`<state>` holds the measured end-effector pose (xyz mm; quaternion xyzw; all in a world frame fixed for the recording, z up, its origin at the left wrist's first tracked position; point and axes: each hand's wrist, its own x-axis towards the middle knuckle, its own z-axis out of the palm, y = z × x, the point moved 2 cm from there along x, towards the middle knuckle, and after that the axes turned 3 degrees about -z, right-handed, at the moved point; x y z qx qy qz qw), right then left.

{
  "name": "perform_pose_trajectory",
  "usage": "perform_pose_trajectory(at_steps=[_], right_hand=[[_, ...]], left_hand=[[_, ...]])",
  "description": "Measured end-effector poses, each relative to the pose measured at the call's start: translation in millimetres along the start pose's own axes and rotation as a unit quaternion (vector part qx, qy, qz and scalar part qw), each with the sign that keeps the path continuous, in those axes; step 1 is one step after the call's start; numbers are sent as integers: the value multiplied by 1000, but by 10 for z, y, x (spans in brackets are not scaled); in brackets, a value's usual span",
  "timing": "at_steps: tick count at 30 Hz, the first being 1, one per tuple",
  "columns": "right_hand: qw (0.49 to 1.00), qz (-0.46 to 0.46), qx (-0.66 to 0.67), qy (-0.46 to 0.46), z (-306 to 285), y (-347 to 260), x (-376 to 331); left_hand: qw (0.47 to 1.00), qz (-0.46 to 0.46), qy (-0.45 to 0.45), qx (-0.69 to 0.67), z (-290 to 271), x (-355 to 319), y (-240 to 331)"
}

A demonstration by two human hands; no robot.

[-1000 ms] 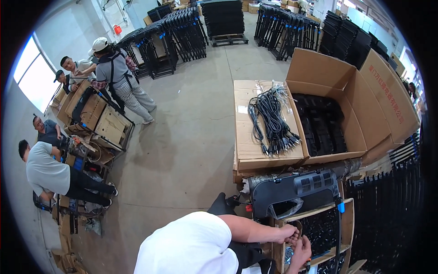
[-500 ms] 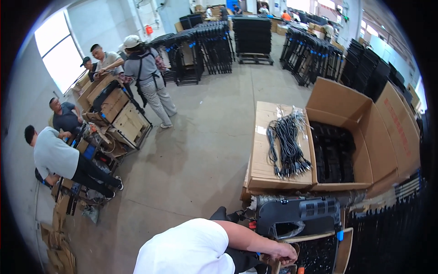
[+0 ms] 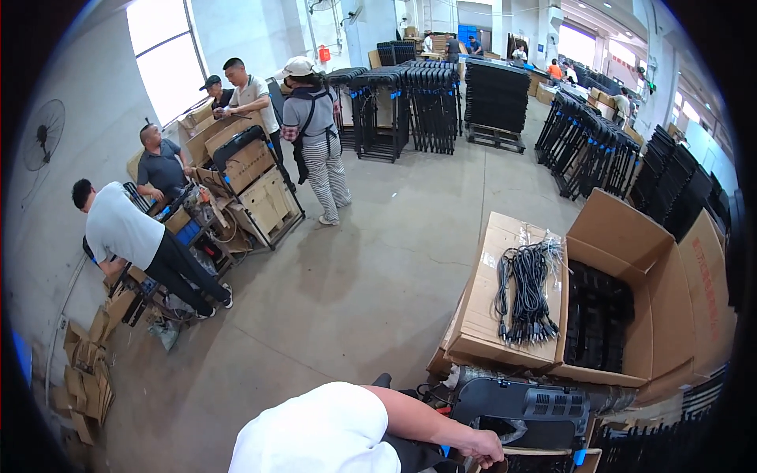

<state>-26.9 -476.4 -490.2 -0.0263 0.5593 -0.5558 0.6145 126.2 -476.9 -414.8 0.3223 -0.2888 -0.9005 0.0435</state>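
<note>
My left arm, in a white sleeve, comes up from the lower edge and reaches right. At its end my left hand (image 3: 482, 448) is closed, its fingers curled downward at the left end of a low cardboard box (image 3: 536, 452). Whatever those fingers hold is hidden under the hand. Just beyond lies a black plastic cover (image 3: 524, 402) with vent slots and a cut-out, a piece of clear plastic film (image 3: 509, 428) in the opening. A blue clip (image 3: 579, 457) sits near the box's right end. My right hand is out of view.
Black cables (image 3: 527, 292) lie bundled on a closed carton (image 3: 482, 276). Beside it an open carton (image 3: 670, 315) holds black parts. Several people stand at a cluttered workbench (image 3: 189, 229) on the left. Racks of black frames (image 3: 406, 106) stand farther back.
The view has swung up and slightly left, so the room sits lower and farther right. My left hand appears lower and slightly left. Most of the low box has dropped out of view.
</note>
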Motion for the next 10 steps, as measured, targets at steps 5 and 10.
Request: perform_pose_trajectory(at_steps=[5, 10], right_hand=[[973, -43, 109, 199, -1984, 690, -718], [952, -12, 47, 303, -1914, 905, -861]], left_hand=[[996, 44, 11, 82, -2, -271, 287], [997, 4, 70, -25, -148, -449, 278]])
